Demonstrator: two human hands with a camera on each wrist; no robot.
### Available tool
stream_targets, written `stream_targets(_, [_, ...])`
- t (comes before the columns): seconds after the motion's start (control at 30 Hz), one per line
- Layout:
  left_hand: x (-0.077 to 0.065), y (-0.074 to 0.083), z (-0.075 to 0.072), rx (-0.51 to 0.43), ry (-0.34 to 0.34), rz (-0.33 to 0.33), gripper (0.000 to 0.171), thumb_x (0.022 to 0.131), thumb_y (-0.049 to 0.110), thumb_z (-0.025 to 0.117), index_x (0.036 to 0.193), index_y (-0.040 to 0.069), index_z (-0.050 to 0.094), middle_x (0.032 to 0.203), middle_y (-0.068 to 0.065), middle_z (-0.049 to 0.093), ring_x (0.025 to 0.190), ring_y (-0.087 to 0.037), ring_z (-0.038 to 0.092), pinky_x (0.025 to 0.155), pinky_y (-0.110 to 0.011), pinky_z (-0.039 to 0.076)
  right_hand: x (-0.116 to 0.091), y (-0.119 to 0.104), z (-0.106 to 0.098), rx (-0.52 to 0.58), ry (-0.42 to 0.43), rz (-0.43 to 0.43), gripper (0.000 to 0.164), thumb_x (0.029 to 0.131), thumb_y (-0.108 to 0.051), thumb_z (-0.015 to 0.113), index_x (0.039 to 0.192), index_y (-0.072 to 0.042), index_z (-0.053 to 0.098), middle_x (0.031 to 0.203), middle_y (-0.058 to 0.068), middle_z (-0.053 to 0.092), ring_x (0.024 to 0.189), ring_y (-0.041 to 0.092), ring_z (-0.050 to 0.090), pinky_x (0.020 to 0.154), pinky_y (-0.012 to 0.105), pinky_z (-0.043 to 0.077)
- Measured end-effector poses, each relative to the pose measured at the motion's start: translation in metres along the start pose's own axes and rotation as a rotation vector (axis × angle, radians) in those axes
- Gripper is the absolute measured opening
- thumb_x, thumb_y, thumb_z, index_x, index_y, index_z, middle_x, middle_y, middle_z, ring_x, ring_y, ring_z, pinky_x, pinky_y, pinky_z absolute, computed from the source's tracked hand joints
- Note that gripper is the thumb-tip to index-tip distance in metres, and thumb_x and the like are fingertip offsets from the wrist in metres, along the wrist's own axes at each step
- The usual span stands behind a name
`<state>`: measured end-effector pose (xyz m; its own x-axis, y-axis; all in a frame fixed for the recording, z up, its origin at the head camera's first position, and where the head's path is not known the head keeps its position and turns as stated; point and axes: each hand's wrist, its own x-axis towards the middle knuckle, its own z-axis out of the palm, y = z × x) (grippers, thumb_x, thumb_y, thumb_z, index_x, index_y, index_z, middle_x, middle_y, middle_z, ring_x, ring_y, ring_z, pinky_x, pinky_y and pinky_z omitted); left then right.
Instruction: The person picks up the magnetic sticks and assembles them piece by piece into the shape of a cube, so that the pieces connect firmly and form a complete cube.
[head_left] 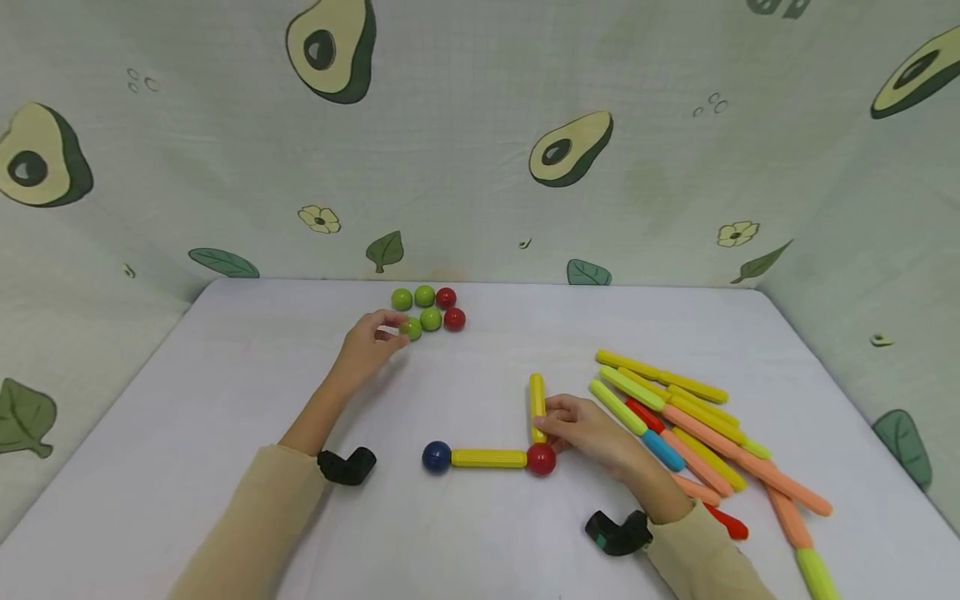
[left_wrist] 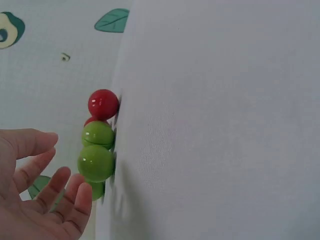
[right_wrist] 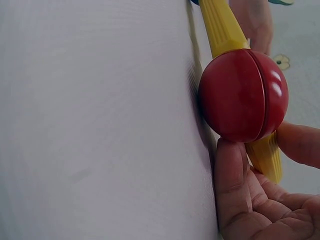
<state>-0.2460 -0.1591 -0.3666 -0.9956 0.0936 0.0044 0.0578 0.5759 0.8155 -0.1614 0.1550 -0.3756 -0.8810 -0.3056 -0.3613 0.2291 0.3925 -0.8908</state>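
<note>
My right hand [head_left: 581, 427] pinches the lower end of a short yellow stick [head_left: 537, 396] between thumb and fingers. That end meets a red ball [head_left: 541, 459], which in the right wrist view has a fingertip right under it. A second yellow stick [head_left: 489, 458] runs from the red ball to a dark blue ball [head_left: 437, 457]. At the back of the table my left hand [head_left: 372, 342] reaches to a green ball [head_left: 410, 328], thumb and fingers spread. In the left wrist view a gap shows between the thumb and the green balls [left_wrist: 95, 163].
Around that ball stand other green balls [head_left: 424, 296] and two red balls [head_left: 454, 319]. To the right lies a loose pile of yellow, orange, red, blue and lime sticks [head_left: 705, 425]. Patterned cloth [head_left: 465, 167] rises behind the white table [head_left: 225, 350].
</note>
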Motion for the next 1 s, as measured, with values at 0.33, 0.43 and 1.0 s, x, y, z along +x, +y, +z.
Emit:
stream_targets(0.33, [0.02,-0.002,0.005,0.097,-0.012,-0.032,0.047,0.089,0.016,0.06,0.13,0.0,0.045,0.126,-0.024,0.043,0.103,-0.034,0.05,0.089,-0.043,0.045,0.001,0.0,0.002,-0.003,-0.005,-0.014,0.048,0.092,-0.024,0.059,0.125,0.007,0.045,0.092,0.008,0.06,0.074,0.014,0.058,0.074,0.027,0.053])
stream_targets(0.43, [0.022,-0.004,0.006,0.114,-0.015,-0.043,0.044,0.089,0.017,0.06,0.128,0.0,0.046,0.125,-0.023,0.045,0.104,-0.033,0.05,0.09,-0.043,0.045,0.002,0.001,0.002,-0.003,-0.005,-0.013,0.047,0.092,-0.025,0.059,0.125,0.007,0.045,0.092,0.008,0.06,0.074,0.014,0.058,0.074,0.027,0.053])
stream_targets(1.0, [0.014,0.018,0.025,0.281,-0.078,-0.045,0.031,0.086,0.018,0.064,0.115,0.006,0.061,0.111,-0.016,0.06,0.1,-0.029,0.054,0.082,-0.038,0.049,-0.001,0.001,0.001,0.016,-0.006,-0.015,0.049,0.092,-0.024,0.058,0.127,0.007,0.043,0.094,0.009,0.06,0.075,0.015,0.058,0.075,0.028,0.053])
